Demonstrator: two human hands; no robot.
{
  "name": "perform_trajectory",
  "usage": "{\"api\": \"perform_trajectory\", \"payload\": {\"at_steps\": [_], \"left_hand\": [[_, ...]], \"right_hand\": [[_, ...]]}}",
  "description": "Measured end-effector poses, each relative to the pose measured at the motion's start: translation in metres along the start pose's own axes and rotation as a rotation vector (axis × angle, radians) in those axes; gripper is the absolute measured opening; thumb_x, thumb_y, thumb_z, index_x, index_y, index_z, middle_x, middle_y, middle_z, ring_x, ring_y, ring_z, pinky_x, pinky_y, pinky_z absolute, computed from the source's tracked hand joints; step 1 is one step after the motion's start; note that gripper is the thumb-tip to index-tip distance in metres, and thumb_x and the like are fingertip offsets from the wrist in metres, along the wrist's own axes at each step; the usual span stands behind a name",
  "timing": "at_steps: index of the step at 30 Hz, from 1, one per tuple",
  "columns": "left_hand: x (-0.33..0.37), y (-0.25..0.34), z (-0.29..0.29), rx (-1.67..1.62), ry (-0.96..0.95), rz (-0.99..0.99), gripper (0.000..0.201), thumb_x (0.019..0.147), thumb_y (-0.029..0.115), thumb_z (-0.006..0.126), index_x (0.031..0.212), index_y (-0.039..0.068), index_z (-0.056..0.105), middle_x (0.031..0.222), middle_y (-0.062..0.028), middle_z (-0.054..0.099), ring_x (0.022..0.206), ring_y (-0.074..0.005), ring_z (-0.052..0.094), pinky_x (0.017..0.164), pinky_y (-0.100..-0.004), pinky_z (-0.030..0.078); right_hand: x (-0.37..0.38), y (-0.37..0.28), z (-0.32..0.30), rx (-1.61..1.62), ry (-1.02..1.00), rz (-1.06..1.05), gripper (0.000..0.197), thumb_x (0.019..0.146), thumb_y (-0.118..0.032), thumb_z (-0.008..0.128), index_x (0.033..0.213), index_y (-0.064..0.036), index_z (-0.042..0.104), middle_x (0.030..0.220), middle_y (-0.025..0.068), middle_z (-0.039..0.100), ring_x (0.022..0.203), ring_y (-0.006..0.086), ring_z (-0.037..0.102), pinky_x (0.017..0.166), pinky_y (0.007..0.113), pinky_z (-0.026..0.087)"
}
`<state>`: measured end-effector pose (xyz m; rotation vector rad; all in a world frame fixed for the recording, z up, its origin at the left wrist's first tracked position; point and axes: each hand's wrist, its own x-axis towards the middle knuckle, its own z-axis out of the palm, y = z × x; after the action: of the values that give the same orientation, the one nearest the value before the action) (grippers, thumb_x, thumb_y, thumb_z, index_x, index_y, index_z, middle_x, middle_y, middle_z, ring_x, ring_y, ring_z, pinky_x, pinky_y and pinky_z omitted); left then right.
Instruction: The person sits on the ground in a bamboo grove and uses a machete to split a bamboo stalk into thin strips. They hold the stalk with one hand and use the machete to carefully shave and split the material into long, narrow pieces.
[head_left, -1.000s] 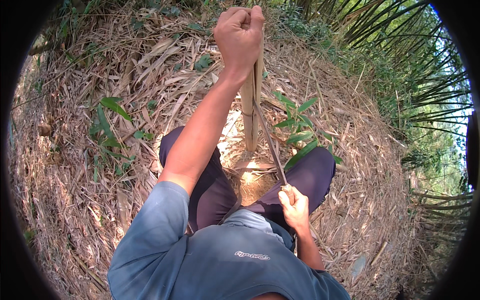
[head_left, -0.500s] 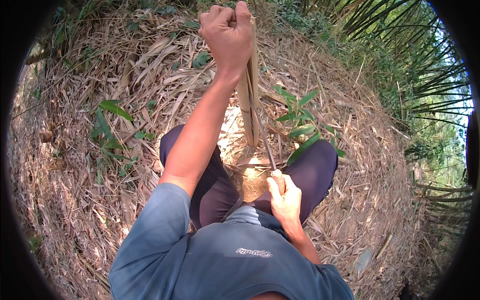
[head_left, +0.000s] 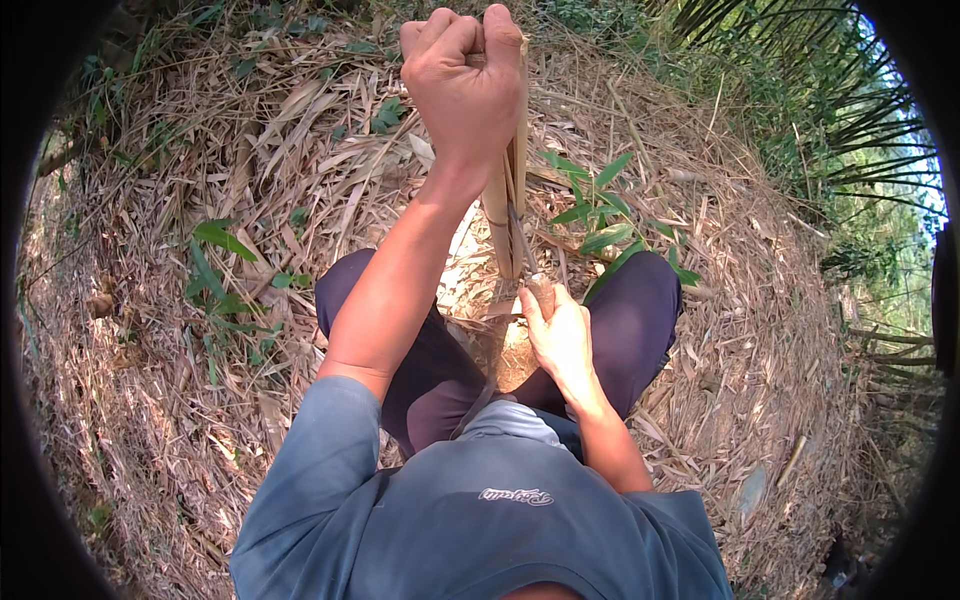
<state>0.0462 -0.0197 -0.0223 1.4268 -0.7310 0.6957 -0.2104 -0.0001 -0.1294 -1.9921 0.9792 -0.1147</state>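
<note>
My left hand (head_left: 463,85) is raised in front of me, its fingers wrapped round the upper end of a pale split bamboo piece (head_left: 497,232). The bamboo hangs down between my knees, and its strips look parted along their length. My right hand (head_left: 562,338), nearer my body, is closed round the wooden handle of a knife (head_left: 541,293). The knife's narrow dark blade points away from me and lies against the bamboo's lower part. Whether the blade sits in a split or only beside it I cannot tell. My left hand hides the bamboo's top end.
Dry bamboo leaves (head_left: 330,170) cover the ground all round. A small green plant (head_left: 605,215) grows beside my right knee (head_left: 635,310), and another leafy shoot (head_left: 225,275) stands to the left. Thick greenery (head_left: 780,110) rises at the far right.
My right hand has pushed the knife away from my body and slightly left, bringing its handle close to the bamboo's lower end. My left hand stays closed on the bamboo, shifted slightly right.
</note>
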Motion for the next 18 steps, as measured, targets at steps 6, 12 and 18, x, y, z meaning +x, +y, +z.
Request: {"api": "perform_trajectory", "payload": {"at_steps": [6, 12, 18], "left_hand": [[0.005, 0.008, -0.008, 0.006, -0.001, -0.073, 0.044, 0.097, 0.015, 0.063, 0.059, 0.002, 0.046, 0.059, -0.0035, 0.031, 0.063, -0.0179, 0.032, 0.065, -0.0354, 0.029], [-0.002, -0.007, -0.011, -0.033, -0.011, 0.0, 0.048, 0.094, 0.018, 0.071, 0.057, 0.003, 0.044, 0.062, -0.0006, 0.038, 0.07, -0.0165, 0.036, 0.065, -0.0337, 0.032], [-0.009, 0.004, -0.006, -0.133, -0.015, 0.059, 0.05, 0.096, 0.018, 0.07, 0.057, 0.004, 0.042, 0.06, 0.0016, 0.034, 0.07, -0.0148, 0.029, 0.063, -0.0314, 0.028]], "right_hand": [[0.016, 0.013, 0.021, -0.013, -0.002, 0.051, 0.036, 0.094, -0.035, 0.067, 0.098, 0.0008, 0.065, 0.077, 0.025, 0.069, 0.079, 0.0429, 0.07, 0.071, 0.048, 0.054], [0.023, 0.041, 0.021, 0.219, -0.221, 0.07, 0.021, 0.093, -0.02, 0.07, 0.092, 0.0002, 0.067, 0.065, 0.0021, 0.06, 0.057, 0.0111, 0.054, 0.055, 0.03, 0.047], [0.025, 0.062, 0.0, 0.62, -0.509, 0.252, 0.031, 0.09, -0.025, 0.078, 0.08, -0.0067, 0.056, 0.061, -0.0053, 0.044, 0.05, 0.0043, 0.039, 0.044, 0.025, 0.033]]}}
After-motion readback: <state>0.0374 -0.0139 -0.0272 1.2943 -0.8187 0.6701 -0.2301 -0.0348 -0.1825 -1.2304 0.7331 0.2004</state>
